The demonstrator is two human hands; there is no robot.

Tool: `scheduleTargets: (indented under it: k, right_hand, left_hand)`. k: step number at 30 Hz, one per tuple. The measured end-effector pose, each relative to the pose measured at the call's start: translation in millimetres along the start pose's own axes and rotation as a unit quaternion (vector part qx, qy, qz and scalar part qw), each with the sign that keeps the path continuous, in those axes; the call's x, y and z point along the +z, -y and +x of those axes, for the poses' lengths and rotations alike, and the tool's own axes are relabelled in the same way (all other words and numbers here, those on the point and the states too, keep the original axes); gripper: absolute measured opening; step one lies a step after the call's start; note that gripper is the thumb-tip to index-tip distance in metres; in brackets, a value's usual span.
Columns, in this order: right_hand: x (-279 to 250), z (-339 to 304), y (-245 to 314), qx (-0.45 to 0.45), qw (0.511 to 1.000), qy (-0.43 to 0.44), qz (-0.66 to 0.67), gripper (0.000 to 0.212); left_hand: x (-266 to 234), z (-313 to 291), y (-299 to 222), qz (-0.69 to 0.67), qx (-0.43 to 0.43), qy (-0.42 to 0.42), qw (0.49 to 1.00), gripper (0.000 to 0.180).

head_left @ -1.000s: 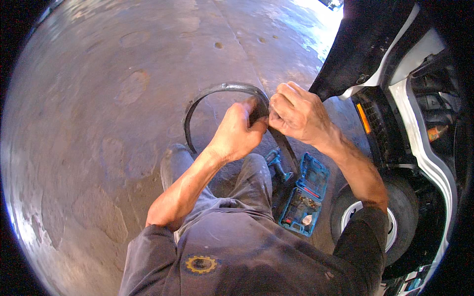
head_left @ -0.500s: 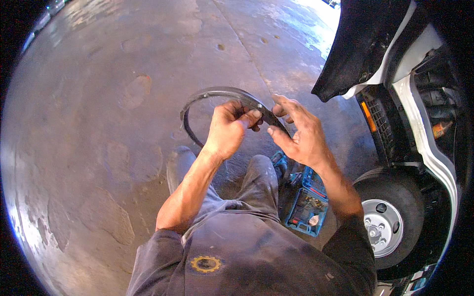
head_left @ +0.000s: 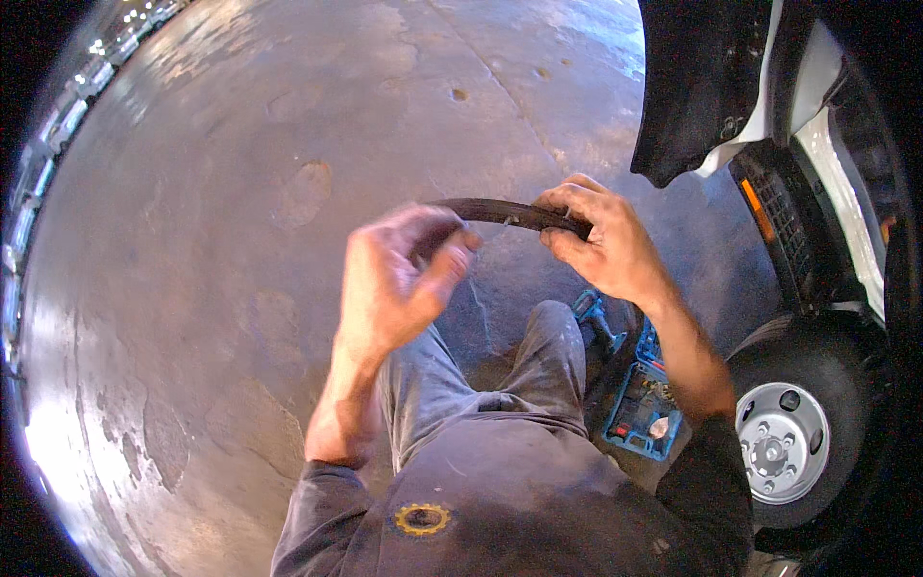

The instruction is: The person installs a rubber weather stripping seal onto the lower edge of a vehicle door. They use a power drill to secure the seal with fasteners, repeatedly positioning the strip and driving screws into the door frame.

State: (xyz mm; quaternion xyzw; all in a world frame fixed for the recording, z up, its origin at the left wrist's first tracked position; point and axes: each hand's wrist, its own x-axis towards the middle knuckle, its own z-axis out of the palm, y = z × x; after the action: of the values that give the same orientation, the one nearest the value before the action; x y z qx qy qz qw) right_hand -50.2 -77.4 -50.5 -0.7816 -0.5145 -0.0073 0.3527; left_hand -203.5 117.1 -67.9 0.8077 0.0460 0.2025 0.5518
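A curved black strip [head_left: 492,212], thin like a rubber or plastic edging, arches in front of me at chest level. A small light clip or stud sticks to its middle. My right hand [head_left: 611,236] is closed round its right end, thumb below and fingers above. At the strip's left part is my left hand [head_left: 389,279], smeared by motion. Its thumb stands apart from the bent fingers, and I cannot tell whether it grips the strip. The left end of the strip is hidden by that hand.
On the concrete floor [head_left: 221,240] by my right knee lies a blue power drill [head_left: 598,320]. An open blue tool case [head_left: 635,412] with small parts sits beside it. Close on my right stands a vehicle with a wheel [head_left: 784,442], an orange marker [head_left: 757,210] and a black panel [head_left: 697,87].
My right hand has closed on the strip's right end. My left hand has left its pinch at the strip's middle and moved left. The strip's loop has turned and looks flatter.
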Motion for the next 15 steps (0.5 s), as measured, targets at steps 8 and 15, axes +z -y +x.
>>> scheduleTargets:
  k: [8, 15]
  right_hand:
    - [-16.3, 14.2, 4.0, -0.111, 0.993, 0.029, -0.023, 0.027]
    - [54.9, -22.5, 13.8, -0.076, 0.953, -0.264, -0.129, 0.023]
  left_hand:
    - [3.3, 76.0, 5.1, -0.116, -0.091, 0.271, 0.951, 0.025]
    - [32.1, 55.9, 45.0, -0.276, -0.248, 0.148, 0.917, 0.023]
